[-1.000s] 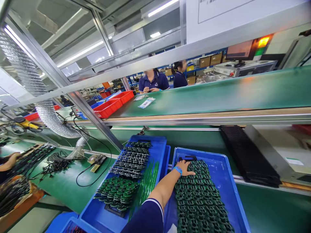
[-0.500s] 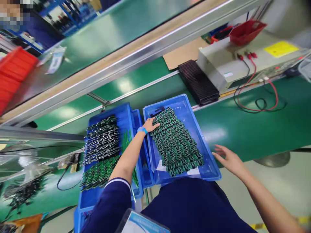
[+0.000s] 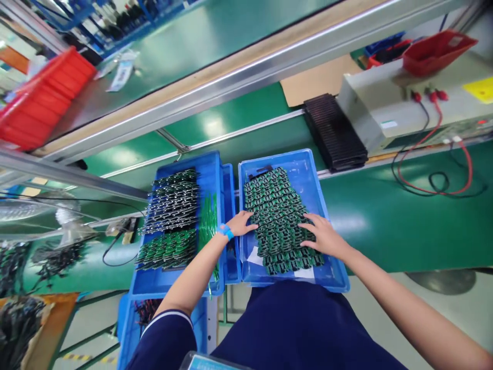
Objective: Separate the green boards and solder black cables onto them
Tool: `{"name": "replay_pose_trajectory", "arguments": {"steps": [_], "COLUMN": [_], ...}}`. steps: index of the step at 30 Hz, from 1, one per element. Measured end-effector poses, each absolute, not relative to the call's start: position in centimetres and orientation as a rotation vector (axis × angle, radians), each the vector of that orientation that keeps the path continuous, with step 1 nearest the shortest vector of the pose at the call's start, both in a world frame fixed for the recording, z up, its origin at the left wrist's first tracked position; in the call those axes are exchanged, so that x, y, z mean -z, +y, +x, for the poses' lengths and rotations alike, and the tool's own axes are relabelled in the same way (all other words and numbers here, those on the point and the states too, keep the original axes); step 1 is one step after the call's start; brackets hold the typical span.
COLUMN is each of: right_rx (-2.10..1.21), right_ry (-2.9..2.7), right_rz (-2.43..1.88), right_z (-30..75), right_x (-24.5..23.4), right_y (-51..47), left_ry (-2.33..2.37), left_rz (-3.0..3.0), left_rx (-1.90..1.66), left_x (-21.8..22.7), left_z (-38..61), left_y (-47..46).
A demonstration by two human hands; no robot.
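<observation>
Pressed flat against a dense heap of small green circuit boards (image 3: 278, 205), both hands are seen with fingers spread apart and nothing clamped in them. The left hand (image 3: 242, 224), banded at the wrist by a blue strap (image 3: 227, 232), is laid on the heap's left edge; the right hand (image 3: 324, 236) is laid on its right flank. The heap is held in a shallow, glossy blue plastic tray (image 3: 304, 167) with rounded corners, set on a matte green bench mat (image 3: 385, 221). Just beside it, a second blue tray (image 3: 173, 280) is filled with rows of darker, spiky boards (image 3: 173, 200) and rounder green ones (image 3: 167, 249). A black ribbed stack (image 3: 335, 131) is placed behind, next to a grey metal box (image 3: 370, 105) from which thin red cables (image 3: 464, 172) are looped.
</observation>
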State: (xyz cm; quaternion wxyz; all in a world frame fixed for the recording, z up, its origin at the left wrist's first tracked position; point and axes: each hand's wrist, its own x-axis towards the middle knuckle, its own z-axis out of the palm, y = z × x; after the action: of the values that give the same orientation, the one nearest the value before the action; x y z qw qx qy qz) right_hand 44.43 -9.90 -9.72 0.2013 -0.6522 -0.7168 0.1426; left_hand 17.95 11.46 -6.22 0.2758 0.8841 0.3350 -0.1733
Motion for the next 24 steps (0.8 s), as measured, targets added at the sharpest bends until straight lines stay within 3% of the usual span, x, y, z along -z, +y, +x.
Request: {"name": "replay_pose_trajectory", "arguments": {"steps": [8, 24], "right_rx": [-0.365, -0.202], "right_ry": [-2.075, -2.621], "right_rz": [-1.852, -1.417], "right_z": [47.8, 44.9], "right_x": [10.9, 11.3], "right_y": [-4.6, -1.1], "left_ry": [1.015, 1.13], "left_rz": [2.337, 2.174], "left_rx": [0.455, 0.337], "left_x": [8.4, 8.2], "left_z": [17.9, 18.5], "left_y": [8.0, 6.1]}}
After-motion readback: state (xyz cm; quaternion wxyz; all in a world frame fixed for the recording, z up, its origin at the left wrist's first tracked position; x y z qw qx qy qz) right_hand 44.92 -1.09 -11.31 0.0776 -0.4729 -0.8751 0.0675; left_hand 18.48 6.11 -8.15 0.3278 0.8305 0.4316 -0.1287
